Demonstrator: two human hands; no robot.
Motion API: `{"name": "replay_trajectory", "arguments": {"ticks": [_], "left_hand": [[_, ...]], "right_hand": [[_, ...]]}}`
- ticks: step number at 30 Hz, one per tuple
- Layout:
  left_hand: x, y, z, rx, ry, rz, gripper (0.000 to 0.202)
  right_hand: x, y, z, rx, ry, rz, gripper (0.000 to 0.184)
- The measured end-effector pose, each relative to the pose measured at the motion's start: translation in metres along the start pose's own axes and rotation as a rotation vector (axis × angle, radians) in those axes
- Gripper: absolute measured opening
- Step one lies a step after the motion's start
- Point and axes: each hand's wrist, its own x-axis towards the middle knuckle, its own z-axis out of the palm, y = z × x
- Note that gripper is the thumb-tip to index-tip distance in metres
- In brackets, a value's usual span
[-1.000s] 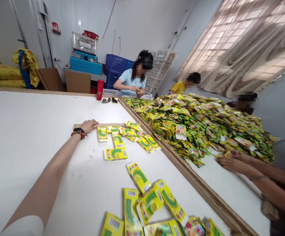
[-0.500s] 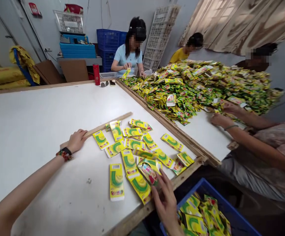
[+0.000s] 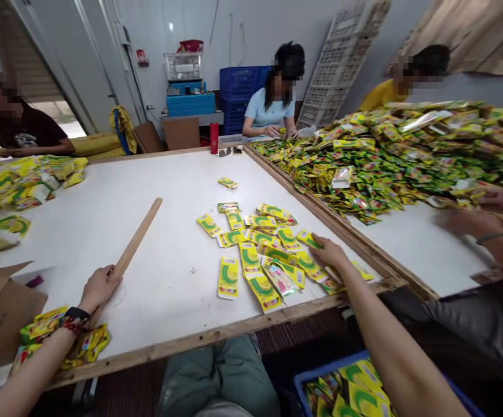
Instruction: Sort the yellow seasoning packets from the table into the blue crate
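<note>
My left hand (image 3: 99, 288) is closed around the near part of a wooden stick (image 3: 138, 237), which slants away across the white table (image 3: 168, 174). My right hand (image 3: 333, 256) reaches over the table's right side, its fingertips closed on the end of a flat yellow-and-green packet (image 3: 307, 238). Left of that hand, several similar packets (image 3: 260, 238) lie loosely spread and partly overlapping. A shinier packet (image 3: 281, 276) with a pink and white front rests among them. One packet (image 3: 227, 183) lies apart, farther back.
Yellow packets (image 3: 62, 327) and an open cardboard box (image 3: 6, 318) sit by my left forearm. A blue crate (image 3: 305, 382) of packets stands below the front edge. Beyond a wooden rail (image 3: 316, 202) rises a large packet heap (image 3: 390, 168). Several co-workers sit around; one's hands (image 3: 472, 217) work at right.
The view has swung left and widened. My left hand has drawn the stick left, away from the packets. My right hand has moved from the near packets to one farther right.
</note>
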Motion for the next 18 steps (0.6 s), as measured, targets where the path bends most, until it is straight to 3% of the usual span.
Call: {"name": "replay_trajectory", "arguments": {"ticks": [3, 6, 10, 12, 14, 16, 18], "left_hand": [[-0.012, 0.011, -0.01, -0.051, -0.036, 0.009, 0.045], [-0.004, 0.019, -0.028, -0.078, -0.08, 0.039, 0.046], [0.011, 0.027, -0.06, -0.117, -0.072, 0.075, 0.053], [0.001, 0.043, -0.073, -0.171, -0.034, 0.123, 0.055], [-0.028, 0.074, -0.078, -0.298, 0.029, 0.268, 0.053], [-0.069, 0.117, -0.071, -0.391, 0.163, 0.506, 0.056], [-0.112, 0.162, -0.052, -0.347, 0.266, 0.724, 0.074]], "right_hand": [[-0.018, -0.021, 0.032, 0.084, 0.028, -0.017, 0.05], [-0.037, -0.047, 0.054, 0.202, 0.087, -0.018, 0.053], [-0.061, -0.083, 0.052, 0.438, 0.194, -0.089, 0.065], [-0.081, -0.101, 0.042, 0.553, 0.187, -0.17, 0.066], [-0.112, -0.119, 0.032, 0.64, 0.081, -0.273, 0.06], [-0.15, -0.138, 0.023, 0.728, -0.169, -0.384, 0.05], [-0.19, -0.153, 0.015, 0.78, -0.456, -0.464, 0.043]]}}
